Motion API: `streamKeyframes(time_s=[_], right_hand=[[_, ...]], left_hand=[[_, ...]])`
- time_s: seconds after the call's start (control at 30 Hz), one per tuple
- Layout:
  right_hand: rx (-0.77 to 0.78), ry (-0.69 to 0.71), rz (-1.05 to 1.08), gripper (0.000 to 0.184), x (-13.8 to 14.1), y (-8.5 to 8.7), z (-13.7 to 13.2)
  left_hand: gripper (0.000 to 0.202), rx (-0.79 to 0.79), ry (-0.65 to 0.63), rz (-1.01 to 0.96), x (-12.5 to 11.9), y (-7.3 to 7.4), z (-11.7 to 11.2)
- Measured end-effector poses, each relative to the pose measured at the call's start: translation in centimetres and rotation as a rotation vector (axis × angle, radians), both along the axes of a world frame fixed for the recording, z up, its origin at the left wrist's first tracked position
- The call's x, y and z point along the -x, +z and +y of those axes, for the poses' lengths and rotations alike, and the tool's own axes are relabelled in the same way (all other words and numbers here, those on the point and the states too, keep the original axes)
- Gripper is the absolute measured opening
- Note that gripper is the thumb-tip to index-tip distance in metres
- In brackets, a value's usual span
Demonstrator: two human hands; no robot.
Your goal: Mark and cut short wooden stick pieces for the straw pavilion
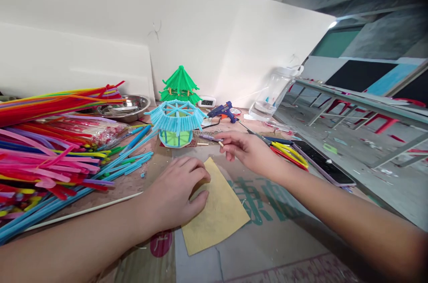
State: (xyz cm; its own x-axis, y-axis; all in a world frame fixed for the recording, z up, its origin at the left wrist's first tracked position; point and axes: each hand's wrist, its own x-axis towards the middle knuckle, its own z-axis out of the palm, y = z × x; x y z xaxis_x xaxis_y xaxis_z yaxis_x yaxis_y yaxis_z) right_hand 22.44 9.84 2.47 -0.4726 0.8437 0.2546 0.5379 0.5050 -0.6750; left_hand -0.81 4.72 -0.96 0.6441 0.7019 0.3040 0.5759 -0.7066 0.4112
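My left hand point(179, 189) lies on the left edge of a yellowish sheet of sandpaper point(219, 211), its fingers bent and the thumb apart from them, holding nothing. Past the sheet's far corner, my right hand point(245, 151) pinches a short wooden stick point(220, 143) between thumb and fingers. Just beyond those fingertips is a thin purplish tool point(209, 137); its kind I cannot make out. Another short stick point(202, 144) lies nearby. Behind my hands stands a small pavilion model with a light blue pipe-cleaner roof point(177, 116), and behind that a green pipe-cleaner roof point(180, 84).
Bundles of coloured pipe cleaners point(50, 153) crowd the left, before a metal bowl point(129, 109). A blue glue gun point(223, 111), a small digital clock point(207, 101) and a clear plastic jug point(272, 96) stand along the back. Yellow-handled pliers point(290, 154) and a phone point(323, 162) lie right.
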Motion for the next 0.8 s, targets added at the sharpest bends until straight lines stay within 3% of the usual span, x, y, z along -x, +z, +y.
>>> streamKeyframes(time_s=[0.13,0.2,0.37,0.47,0.6,0.8], right_hand=[[0.375,0.039,0.304,0.017,0.1,-0.6,-2.1],[0.537,0.051,0.455,0.026,0.3,-1.0,-2.8],[0.808,0.052,0.768,0.028,0.6,-1.1,-3.9],[0.884,0.066,0.832,0.024,0.6,-1.0,-4.2],[0.761,0.056,0.710,0.025,0.4,-1.4,-4.0],[0.192,0.005,0.139,0.005,0.0,-1.9,-3.7]], left_hand=[[0.023,-0.002,-0.010,0.010,0.0,0.0,0.2],[0.031,0.007,-0.029,0.021,0.0,0.0,0.3],[0.033,0.015,-0.063,0.042,0.1,0.0,0.4],[0.031,0.012,-0.059,0.044,0.1,-0.1,0.3],[0.031,0.013,-0.058,0.056,0.1,0.0,0.3],[0.038,-0.009,-0.056,0.080,0.3,0.0,0.0]])
